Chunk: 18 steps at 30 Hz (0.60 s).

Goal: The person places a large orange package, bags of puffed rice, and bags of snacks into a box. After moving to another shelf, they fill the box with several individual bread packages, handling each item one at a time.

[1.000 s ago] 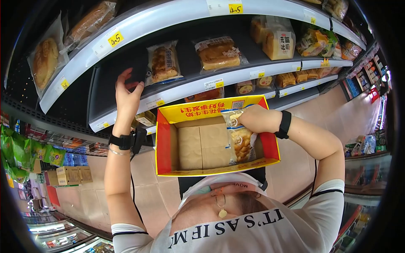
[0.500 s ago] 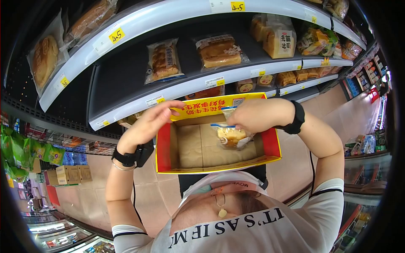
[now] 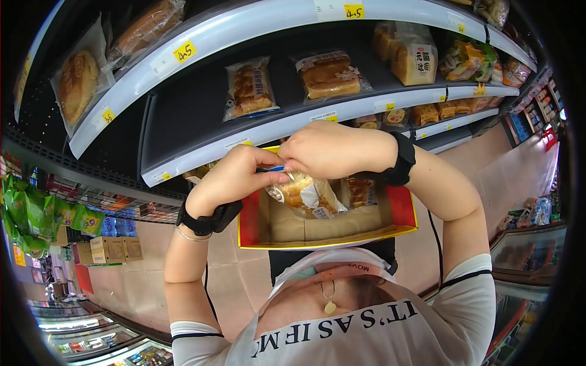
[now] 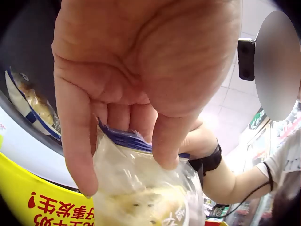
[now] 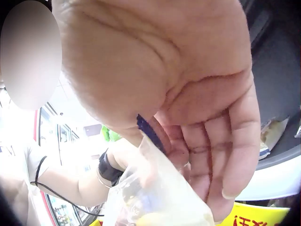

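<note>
A clear bag of bread (image 3: pixel 308 196) with a blue top edge hangs over the cardboard box (image 3: pixel 403 210), held by both hands. My left hand (image 3: pixel 235 174) pinches the blue edge at the bag's left corner. In the left wrist view its thumb and index finger (image 4: pixel 81 155) straddle the bag's top. My right hand (image 3: pixel 339 151) grips the same edge further right; the right wrist view shows the blue strip (image 5: pixel 149 132) coming out beneath the thumb. A second packaged bread (image 3: pixel 360 191) lies inside the box at the right, partly hidden by the hand and bag.
On the grey shelf (image 3: pixel 189 122) beyond the box sit a bagged bread (image 3: pixel 251 90), a wider bread pack (image 3: pixel 329 74) and a toast loaf (image 3: pixel 415 63). The shelf's white front edge (image 3: pixel 189 161) runs close behind the hands. More bread lies on shelves above and below.
My left hand has come from the shelf down to the box and taken hold of the bag's top. My right hand has lifted the bag and carried it left, uncovering the second bread.
</note>
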{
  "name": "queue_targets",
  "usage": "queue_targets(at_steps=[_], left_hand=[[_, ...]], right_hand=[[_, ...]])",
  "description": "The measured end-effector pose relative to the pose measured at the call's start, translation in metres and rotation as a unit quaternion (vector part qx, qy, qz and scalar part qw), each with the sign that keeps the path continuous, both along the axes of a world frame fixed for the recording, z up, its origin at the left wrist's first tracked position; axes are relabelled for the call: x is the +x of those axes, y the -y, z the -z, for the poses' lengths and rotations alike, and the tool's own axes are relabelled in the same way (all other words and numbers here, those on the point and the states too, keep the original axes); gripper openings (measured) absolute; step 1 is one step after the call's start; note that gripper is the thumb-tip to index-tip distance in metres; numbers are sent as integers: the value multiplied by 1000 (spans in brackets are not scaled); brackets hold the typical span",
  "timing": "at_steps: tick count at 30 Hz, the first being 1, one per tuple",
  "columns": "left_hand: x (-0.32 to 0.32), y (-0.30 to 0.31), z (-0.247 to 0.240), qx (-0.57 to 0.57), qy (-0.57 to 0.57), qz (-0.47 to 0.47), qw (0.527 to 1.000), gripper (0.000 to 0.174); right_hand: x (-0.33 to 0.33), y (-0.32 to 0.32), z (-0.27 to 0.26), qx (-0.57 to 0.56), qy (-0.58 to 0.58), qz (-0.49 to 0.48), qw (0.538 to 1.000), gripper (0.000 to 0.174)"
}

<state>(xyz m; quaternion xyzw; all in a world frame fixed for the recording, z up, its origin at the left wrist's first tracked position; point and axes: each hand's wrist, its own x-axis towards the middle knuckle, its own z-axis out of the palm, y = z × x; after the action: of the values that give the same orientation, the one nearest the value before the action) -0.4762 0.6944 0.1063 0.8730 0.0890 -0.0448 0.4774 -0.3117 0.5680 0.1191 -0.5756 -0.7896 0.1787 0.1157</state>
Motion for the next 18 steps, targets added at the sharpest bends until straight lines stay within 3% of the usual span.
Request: queue_targets(at_steps=[2, 4, 6, 8, 9, 10, 12, 13, 16, 18], left_hand=[[-2, -4, 2, 4, 10, -14, 1000, 23], [-7, -13, 8, -80, 15, -83, 993, 20], [-13, -15, 3, -62, 25, -81, 994, 18], [-21, -20, -2, -79, 43, -92, 992, 17], [-26, -22, -4, -96, 54, -114, 987, 16], [-31, -26, -6, -91, 58, -119, 987, 16], [-43, -39, -9, -131, 107, -180, 969, 16], [-48, -49, -7, -161, 136, -187, 959, 16], [-60, -71, 5, -214, 185, -255, 925, 19], [-64, -77, 8, -220, 178, -272, 920, 21]], right_hand=[[-2, -4, -3, 5, -53, 38, 998, 25], [0, -9, -2, 22, -65, 52, 996, 25], [2, -14, -2, 40, -77, 64, 994, 25], [6, -16, -2, 14, -269, 94, 958, 26], [13, -17, 0, -38, -328, 65, 942, 34], [16, -19, 13, -34, -325, 58, 943, 34], [16, -21, 40, -12, -421, 41, 906, 56], [15, -18, 40, -87, -463, 6, 882, 65], [-3, -18, 53, -182, -564, -22, 805, 70], [-9, -15, 48, -214, -566, -8, 796, 71]])
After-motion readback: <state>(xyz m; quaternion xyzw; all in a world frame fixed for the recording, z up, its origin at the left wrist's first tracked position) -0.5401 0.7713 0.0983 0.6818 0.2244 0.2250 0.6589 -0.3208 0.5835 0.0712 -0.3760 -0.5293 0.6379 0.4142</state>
